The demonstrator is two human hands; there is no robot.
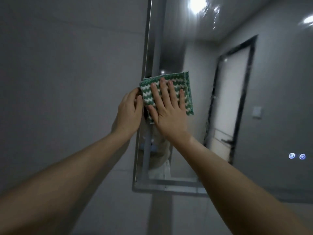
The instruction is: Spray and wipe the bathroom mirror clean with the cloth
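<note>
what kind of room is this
Most likely a bathroom: a large frameless wall mirror with two lit touch buttons, plain grey walls, and a door reflected in the glass.

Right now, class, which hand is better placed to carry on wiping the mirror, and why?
The right hand: it lies flat, fingers spread, pressing the green-and-white cloth against the mirror. The left hand only curls at the cloth's left edge by the frame.

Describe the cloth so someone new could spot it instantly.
Find the large wall mirror and follow its left edge to mid-height. There a folded cloth lies flat on the glass under the right hand. Its green-and-white zigzag stripes are the only pattern here.
</note>
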